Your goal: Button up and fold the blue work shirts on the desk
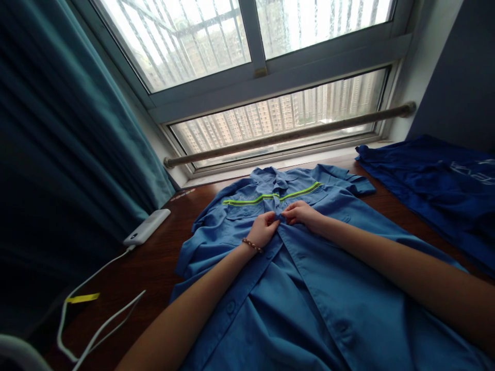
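Observation:
A blue short-sleeved work shirt (247, 288) lies spread on the dark wooden surface, its collar toward the window. A yellow-green reflective stripe (301, 192) crosses its chest. Just below that stripe, my left hand (264, 230) pinches one front edge of the shirt; a beaded bracelet is on that wrist. Close beside it, my right hand (300, 214) pinches the other front edge, fingertips nearly meeting the left ones. Whatever button sits between the fingers is hidden. Below my hands the front hangs apart, with a button (231, 307) visible on the left flap.
A white power bank (147, 226) with a white cable (96, 270) lies at left, near a teal curtain (127, 129). Dark blue cloth (433, 180) lies at right. A metal rail (294, 138) runs before the window. The brown tabletop (154, 273) shows at left.

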`<move>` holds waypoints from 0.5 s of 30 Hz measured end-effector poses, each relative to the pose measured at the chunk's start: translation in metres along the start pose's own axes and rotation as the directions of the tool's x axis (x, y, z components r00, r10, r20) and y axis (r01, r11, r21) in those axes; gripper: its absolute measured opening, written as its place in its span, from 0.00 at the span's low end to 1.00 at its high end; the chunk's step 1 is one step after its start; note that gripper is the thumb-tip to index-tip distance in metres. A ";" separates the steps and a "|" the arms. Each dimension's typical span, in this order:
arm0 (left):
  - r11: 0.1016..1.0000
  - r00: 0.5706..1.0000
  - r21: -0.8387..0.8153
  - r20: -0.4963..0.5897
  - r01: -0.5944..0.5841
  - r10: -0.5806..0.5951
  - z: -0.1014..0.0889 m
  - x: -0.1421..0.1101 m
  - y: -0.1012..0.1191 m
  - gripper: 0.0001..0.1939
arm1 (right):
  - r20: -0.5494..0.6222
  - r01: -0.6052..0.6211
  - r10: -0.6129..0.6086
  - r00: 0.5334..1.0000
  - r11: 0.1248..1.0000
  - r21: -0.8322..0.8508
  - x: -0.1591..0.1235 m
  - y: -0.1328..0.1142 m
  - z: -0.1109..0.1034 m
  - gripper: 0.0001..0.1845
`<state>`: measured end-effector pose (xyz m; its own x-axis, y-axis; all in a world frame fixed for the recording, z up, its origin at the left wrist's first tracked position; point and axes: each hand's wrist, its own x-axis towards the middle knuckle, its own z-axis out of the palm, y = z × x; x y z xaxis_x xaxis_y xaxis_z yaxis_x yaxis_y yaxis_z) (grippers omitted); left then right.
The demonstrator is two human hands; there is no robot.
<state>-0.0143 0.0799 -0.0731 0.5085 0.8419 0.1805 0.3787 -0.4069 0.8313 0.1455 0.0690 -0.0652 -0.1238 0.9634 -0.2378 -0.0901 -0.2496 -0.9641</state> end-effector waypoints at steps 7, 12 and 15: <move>0.963 0.995 0.262 -0.050 -0.067 0.082 0.000 -0.005 0.007 0.11 | 0.062 -0.029 0.030 0.998 0.999 -0.018 0.003 0.001 -0.005 0.07; 0.987 0.998 0.150 0.022 0.059 -0.063 -0.004 0.002 0.001 0.12 | -0.015 0.147 -0.168 0.986 0.903 -0.403 0.002 0.002 -0.002 0.05; 0.965 0.960 -0.054 0.130 0.255 -0.247 -0.009 0.013 -0.006 0.10 | -0.006 0.303 -0.433 0.902 0.642 -0.704 -0.012 -0.004 0.007 0.03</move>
<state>-0.0165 0.0965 -0.0707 0.4954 0.8629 -0.1001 0.4534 -0.1585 0.8771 0.1398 0.0580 -0.0580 -0.0663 0.9771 0.2020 0.6001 0.2007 -0.7743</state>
